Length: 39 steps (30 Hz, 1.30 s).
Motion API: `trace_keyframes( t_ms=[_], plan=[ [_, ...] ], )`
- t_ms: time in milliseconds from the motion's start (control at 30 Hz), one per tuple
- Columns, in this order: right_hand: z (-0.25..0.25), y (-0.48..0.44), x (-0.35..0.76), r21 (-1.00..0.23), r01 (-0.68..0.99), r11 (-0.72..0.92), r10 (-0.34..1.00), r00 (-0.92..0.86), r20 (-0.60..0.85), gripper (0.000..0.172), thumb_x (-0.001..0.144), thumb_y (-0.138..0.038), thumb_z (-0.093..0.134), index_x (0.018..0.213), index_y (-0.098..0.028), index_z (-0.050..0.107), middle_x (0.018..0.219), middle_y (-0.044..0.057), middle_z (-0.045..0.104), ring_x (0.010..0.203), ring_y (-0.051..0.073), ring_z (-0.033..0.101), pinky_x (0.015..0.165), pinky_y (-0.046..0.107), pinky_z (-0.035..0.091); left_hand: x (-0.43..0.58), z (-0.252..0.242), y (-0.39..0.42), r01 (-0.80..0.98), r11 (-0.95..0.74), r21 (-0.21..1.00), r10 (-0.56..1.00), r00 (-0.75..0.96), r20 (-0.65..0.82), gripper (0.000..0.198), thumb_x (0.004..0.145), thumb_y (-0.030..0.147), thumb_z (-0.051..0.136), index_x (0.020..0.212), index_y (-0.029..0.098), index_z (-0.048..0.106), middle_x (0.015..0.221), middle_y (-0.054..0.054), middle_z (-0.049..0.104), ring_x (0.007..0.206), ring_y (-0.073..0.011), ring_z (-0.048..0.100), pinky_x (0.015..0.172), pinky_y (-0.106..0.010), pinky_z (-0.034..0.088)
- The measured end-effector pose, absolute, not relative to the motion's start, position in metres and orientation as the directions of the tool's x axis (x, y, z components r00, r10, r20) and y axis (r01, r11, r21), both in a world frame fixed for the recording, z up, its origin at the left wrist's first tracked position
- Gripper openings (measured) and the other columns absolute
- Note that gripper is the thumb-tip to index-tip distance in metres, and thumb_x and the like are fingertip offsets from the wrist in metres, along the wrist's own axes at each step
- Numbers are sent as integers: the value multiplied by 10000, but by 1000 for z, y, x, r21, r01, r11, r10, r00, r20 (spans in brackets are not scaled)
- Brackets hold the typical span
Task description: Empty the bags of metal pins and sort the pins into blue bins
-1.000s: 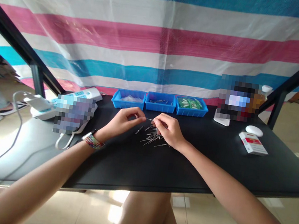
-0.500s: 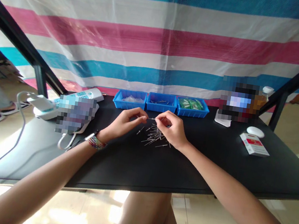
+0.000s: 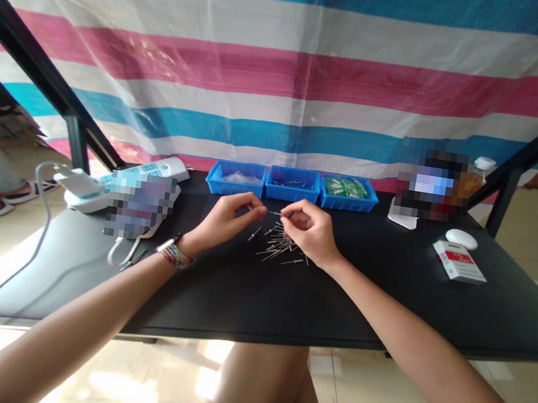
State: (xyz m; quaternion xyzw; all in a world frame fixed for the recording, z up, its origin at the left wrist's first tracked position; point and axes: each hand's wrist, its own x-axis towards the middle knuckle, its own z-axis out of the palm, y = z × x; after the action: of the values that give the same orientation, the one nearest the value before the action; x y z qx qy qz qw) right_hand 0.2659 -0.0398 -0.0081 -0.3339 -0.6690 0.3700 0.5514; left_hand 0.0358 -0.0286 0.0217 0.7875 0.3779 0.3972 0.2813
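Note:
Between my two hands a thin metal blind rivet (image 3: 274,213) is held level over the table, its ends pinched in the fingertips. My left hand (image 3: 233,218) closes thumb and forefinger on its left end. The other end is in the pinch of my right hand (image 3: 312,232). Below them lies a loose pile of blind rivets (image 3: 280,247), partly hidden by the right hand. One more rivet (image 3: 255,234) lies apart, left of the pile.
Behind my hands stand a blue bin with clear bags (image 3: 235,186), a blue bin with rivets (image 3: 290,192) and a blue bin with green packets (image 3: 348,202). A power strip (image 3: 155,170) lies left; a small white-red box (image 3: 459,262) and white mouse (image 3: 461,239) lie right.
The hands keep the same pinch on the rivet. The whole view has shifted very slightly; otherwise little differs.

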Motion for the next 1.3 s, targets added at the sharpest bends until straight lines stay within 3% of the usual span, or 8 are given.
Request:
trace_keyframes(
  t_ms=[200, 300, 400, 567, 733, 833, 1033, 1300],
  plan=[
    [-2, -38, 265, -812, 114, 572, 819, -133, 558, 102, 898, -309, 736, 855, -235, 680, 771, 17, 699, 593, 167, 666, 522, 288, 540, 33, 25, -28, 447, -526, 723, 825, 473, 308, 321, 1036, 461, 550, 907, 192, 667, 850, -41, 743, 817, -204, 682, 768, -309, 501],
    [5, -19, 272, -747, 259, 612, 776, -16, 630, 115, 941, -331, 698, 901, -227, 726, 880, 40, 744, 546, 141, 626, 509, 290, 510, 30, 24, -27, 660, -523, 539, 841, 501, 202, 150, 921, 354, 590, 952, 213, 630, 790, -9, 702, 704, -199, 641, 651, -302, 435],
    [7, 6, 289, -634, 477, 609, 710, 30, 704, 191, 953, -329, 699, 1086, -222, 786, 1130, 89, 787, 602, 151, 613, 586, 323, 539, 31, 24, -29, 822, -503, 267, 863, 493, 107, 188, 860, 381, 641, 978, 234, 644, 834, -12, 719, 703, -221, 649, 623, -312, 395],
    [-4, 22, 313, -557, 631, 540, 656, 99, 748, 179, 974, -243, 617, 1021, -194, 783, 995, 76, 762, 590, 149, 536, 681, 331, 525, 33, 20, -29, 827, -526, 199, 850, 521, 84, 123, 860, 335, 627, 940, 251, 668, 968, -23, 759, 813, -234, 703, 651, -311, 429],
    [-9, 8, 306, -575, 566, 590, 680, 34, 732, 148, 946, -179, 596, 914, -208, 737, 891, 35, 708, 561, 139, 497, 659, 317, 474, 26, 11, -16, 781, -555, 286, 832, 527, 175, 77, 820, 300, 662, 859, 238, 685, 896, -33, 735, 727, -214, 669, 621, -303, 431],
    [-7, -4, 296, -552, 530, 644, 685, -79, 724, 158, 951, -162, 585, 918, -218, 729, 909, 34, 701, 570, 141, 502, 662, 323, 466, 23, 4, -10, 685, -577, 444, 814, 524, 249, 74, 825, 293, 680, 854, 225, 673, 798, -12, 695, 635, -175, 618, 595, -283, 442],
    [-5, -26, 283, -533, 462, 709, 685, -270, 676, 156, 995, -176, 579, 999, -234, 724, 1020, 52, 718, 609, 134, 567, 651, 315, 486, 30, 13, -15, 346, -509, 788, 822, 468, 325, 323, 911, 348, 705, 1190, 185, 715, 850, -10, 706, 728, -156, 654, 701, -267, 535],
    [-5, -39, 275, -561, 314, 766, 643, -405, 651, 89, 973, -229, 691, 1060, -236, 676, 1009, 35, 681, 712, 147, 652, 696, 305, 538, 35, 27, -24, 93, -372, 924, 882, 345, 321, 317, 880, 443, 851, 910, 167, 697, 935, -83, 799, 928, -228, 772, 896, -356, 607]
  ],
)
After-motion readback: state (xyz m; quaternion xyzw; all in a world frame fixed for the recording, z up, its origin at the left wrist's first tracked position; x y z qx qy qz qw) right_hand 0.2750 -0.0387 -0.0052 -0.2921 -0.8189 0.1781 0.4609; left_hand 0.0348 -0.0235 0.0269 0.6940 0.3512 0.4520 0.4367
